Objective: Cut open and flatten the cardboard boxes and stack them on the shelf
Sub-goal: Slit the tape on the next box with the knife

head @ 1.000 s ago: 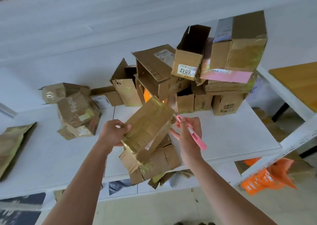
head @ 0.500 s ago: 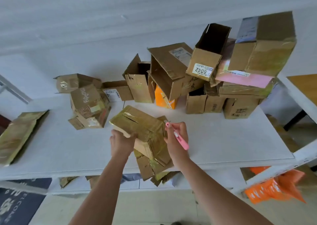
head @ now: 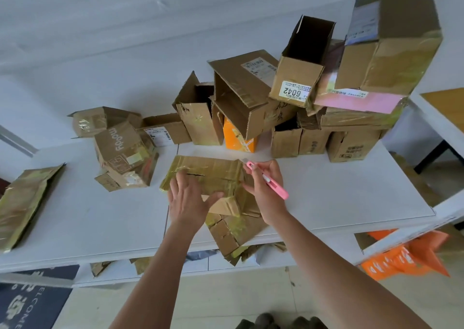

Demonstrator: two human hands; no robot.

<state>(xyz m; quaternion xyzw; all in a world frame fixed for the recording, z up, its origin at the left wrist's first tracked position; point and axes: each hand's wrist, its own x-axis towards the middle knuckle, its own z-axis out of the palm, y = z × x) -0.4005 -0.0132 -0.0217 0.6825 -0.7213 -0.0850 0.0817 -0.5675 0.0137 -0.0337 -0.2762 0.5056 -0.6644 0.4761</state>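
- I see my left hand (head: 188,198) at frame centre, fingers spread flat on the taped cardboard box (head: 206,176), thumb at its near edge.
- My right hand (head: 263,188) has its fingers clamped on the pink cutter (head: 270,181), tip at the box's right end.
- The box lies on the white shelf (head: 339,193), atop flattened cardboard (head: 236,230).
- Unopened boxes (head: 313,102) crowd the upper right.

My left hand (head: 187,198) now presses flat on the taped box (head: 208,175), which I have lowered onto the shelf (head: 351,190); my right hand (head: 263,185) brings the pink cutter (head: 267,179) to its right edge.
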